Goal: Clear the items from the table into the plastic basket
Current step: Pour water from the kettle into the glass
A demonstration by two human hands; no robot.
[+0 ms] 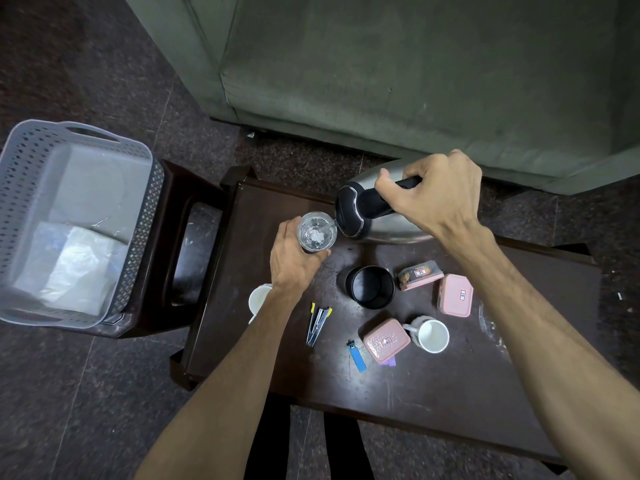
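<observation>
Gripping flask (pixel 388 216) handle w/ right hand (pixel 436 199), fingers curled round it, flask tilted, spout over glass (pixel 317 232). Pouring water into glass. Holding glass w/ left hand (pixel 294 261), fingers wrapped round its side, just above counter (pixel 415 393). Sitting on counter: black cup (pixel 370 287), white mug (pixel 431 336), second white mug (pixel 258 299) partly hidden under left wrist, three pink boxes (pixel 455 295), stapler (pixel 318 325), blue tag (pixel 356 356). Resting on stool (pixel 180 258) left of counter, well apart from hands: basket (pixel 20 188), w/ clear plastic bag (pixel 74 268) inside.
</observation>
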